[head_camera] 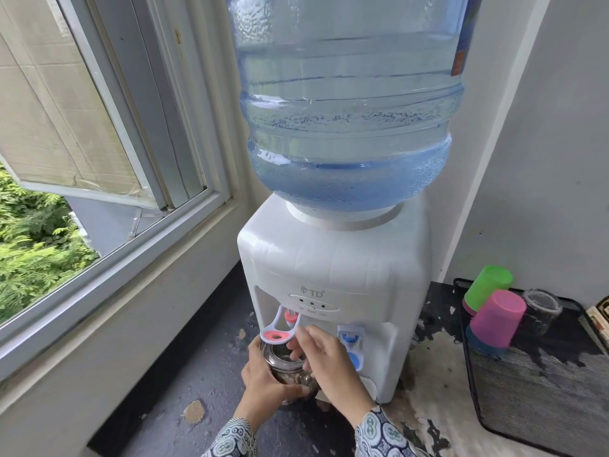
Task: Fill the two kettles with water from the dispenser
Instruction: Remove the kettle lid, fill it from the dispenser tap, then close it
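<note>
A white water dispenser (333,272) stands on a dark counter with a large blue bottle (349,103) on top. A shiny steel kettle (283,361) sits under the red tap (290,316), its open mouth below the red lever paddle (275,336). My left hand (267,380) wraps around the kettle's left side and holds it. My right hand (324,367) is over the kettle's right side, fingers curled at its rim beside the red lever. The blue tap (350,338) is to the right, untouched. Only one kettle is in view.
An open window (108,133) is at the left above a pale sill. A black mesh tray (540,384) at the right holds upturned cups: green (489,282), pink (497,316) and a clear glass (542,308). The counter (204,364) is dark and patchy.
</note>
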Demonstrator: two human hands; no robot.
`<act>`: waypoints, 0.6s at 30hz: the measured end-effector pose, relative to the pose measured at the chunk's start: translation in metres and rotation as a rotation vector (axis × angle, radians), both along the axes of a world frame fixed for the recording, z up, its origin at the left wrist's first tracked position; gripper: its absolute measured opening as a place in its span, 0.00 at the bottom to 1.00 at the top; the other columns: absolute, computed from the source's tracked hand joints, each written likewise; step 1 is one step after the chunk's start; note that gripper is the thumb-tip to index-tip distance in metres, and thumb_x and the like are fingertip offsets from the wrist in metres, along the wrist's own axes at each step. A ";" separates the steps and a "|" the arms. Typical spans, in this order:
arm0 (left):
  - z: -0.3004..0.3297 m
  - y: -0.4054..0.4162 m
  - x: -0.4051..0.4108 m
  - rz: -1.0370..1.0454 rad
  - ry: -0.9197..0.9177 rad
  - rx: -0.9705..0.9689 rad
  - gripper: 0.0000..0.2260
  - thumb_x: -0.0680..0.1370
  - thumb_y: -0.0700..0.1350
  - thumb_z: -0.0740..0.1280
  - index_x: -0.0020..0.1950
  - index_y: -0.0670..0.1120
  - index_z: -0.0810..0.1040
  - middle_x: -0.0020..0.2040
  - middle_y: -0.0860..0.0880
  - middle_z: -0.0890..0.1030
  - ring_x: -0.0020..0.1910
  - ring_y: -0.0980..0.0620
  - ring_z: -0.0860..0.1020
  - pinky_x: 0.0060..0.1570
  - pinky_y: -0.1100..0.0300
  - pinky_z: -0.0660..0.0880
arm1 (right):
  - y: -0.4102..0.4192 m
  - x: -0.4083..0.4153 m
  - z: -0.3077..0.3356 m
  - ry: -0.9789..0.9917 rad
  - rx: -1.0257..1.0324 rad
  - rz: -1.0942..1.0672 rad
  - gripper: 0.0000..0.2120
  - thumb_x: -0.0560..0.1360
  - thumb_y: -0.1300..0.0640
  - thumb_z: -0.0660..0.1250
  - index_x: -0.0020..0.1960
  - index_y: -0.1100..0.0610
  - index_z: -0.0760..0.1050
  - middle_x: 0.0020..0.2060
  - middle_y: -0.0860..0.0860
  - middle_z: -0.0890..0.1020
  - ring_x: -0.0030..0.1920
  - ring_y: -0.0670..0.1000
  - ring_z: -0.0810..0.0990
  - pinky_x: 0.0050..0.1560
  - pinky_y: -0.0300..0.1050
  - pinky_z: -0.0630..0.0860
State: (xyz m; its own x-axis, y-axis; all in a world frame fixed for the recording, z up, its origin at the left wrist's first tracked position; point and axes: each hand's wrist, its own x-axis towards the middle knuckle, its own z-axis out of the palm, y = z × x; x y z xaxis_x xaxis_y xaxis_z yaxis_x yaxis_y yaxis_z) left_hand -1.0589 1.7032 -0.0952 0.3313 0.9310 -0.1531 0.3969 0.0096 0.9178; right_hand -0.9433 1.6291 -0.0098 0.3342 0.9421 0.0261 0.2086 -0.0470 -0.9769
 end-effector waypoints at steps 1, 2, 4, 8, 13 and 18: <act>0.001 0.000 0.000 -0.003 -0.004 -0.003 0.47 0.53 0.45 0.81 0.64 0.54 0.58 0.60 0.46 0.69 0.62 0.47 0.61 0.60 0.50 0.64 | 0.001 0.001 0.004 -0.003 -0.023 0.023 0.16 0.78 0.47 0.58 0.39 0.56 0.75 0.31 0.47 0.79 0.27 0.37 0.73 0.32 0.28 0.67; 0.002 -0.001 0.000 -0.006 -0.007 -0.006 0.47 0.53 0.45 0.81 0.64 0.54 0.58 0.60 0.46 0.69 0.62 0.47 0.61 0.61 0.49 0.64 | 0.003 0.003 0.008 -0.012 -0.041 0.042 0.16 0.77 0.46 0.58 0.37 0.55 0.74 0.30 0.48 0.78 0.25 0.37 0.72 0.30 0.27 0.66; 0.003 -0.001 0.000 -0.004 -0.008 -0.010 0.47 0.53 0.44 0.81 0.64 0.53 0.58 0.60 0.45 0.69 0.63 0.47 0.61 0.63 0.47 0.64 | 0.005 0.007 0.013 -0.054 -0.071 0.060 0.16 0.77 0.46 0.59 0.34 0.52 0.73 0.27 0.47 0.77 0.22 0.37 0.70 0.28 0.27 0.64; 0.004 -0.001 0.000 -0.003 -0.015 -0.020 0.47 0.53 0.44 0.80 0.65 0.54 0.57 0.61 0.45 0.68 0.63 0.47 0.61 0.63 0.47 0.63 | 0.009 0.010 0.015 -0.050 -0.135 0.074 0.18 0.76 0.45 0.61 0.32 0.53 0.76 0.21 0.46 0.73 0.20 0.39 0.68 0.29 0.32 0.65; 0.004 -0.001 0.000 -0.011 -0.014 -0.025 0.46 0.52 0.45 0.80 0.63 0.58 0.58 0.60 0.46 0.69 0.63 0.48 0.60 0.62 0.48 0.64 | 0.008 0.007 0.017 0.110 -0.179 0.093 0.17 0.75 0.45 0.63 0.32 0.54 0.77 0.14 0.42 0.70 0.19 0.38 0.67 0.22 0.26 0.61; 0.001 0.000 0.000 -0.003 0.005 -0.024 0.45 0.49 0.48 0.79 0.60 0.59 0.60 0.59 0.48 0.69 0.62 0.48 0.60 0.60 0.49 0.64 | 0.008 0.006 0.016 0.215 -0.220 0.088 0.15 0.72 0.44 0.66 0.33 0.53 0.76 0.14 0.41 0.67 0.17 0.40 0.65 0.20 0.28 0.60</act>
